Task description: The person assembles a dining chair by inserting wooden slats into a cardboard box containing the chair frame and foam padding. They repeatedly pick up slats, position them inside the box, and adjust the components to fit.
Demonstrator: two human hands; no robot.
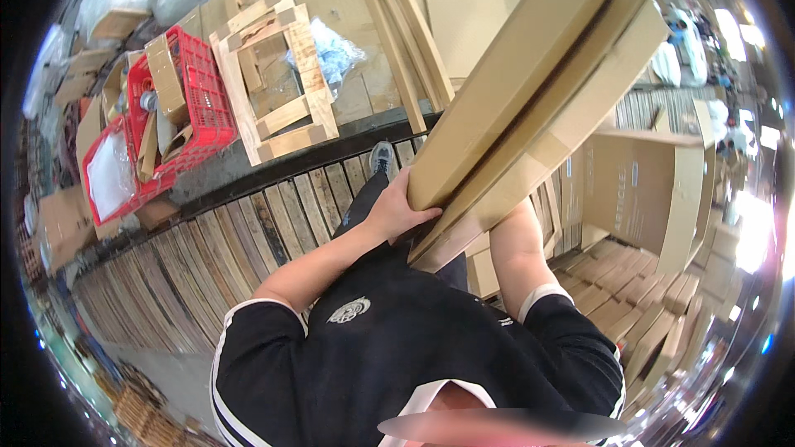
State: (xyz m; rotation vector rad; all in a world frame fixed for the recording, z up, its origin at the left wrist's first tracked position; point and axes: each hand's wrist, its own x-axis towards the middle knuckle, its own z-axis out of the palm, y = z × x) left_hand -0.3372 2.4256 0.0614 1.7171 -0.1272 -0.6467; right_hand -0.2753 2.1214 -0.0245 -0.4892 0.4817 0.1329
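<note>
Centre to upper right of frame: long flat brown corrugated cardboard carton (530, 91), folded, smooth-faced, with a dark seam running lengthwise, tilted up and away. Left hand (397, 211) clasped around the carton's lower left edge, fingers curled over the rim. Right hand hidden beneath the carton's lower end; grip cannot be told, only the bare forearm visible below it. Lower centre: black short-sleeved shirt with white stripes. Left of frame: red plastic lattice crate (178, 108) stuffed with cardboard scraps, beside a pale rough wooden frame (277, 87). Below both, weathered wooden slat platform (248, 232). Right: upright open cardboard box (642, 190) above stacked flat cartons.
</note>
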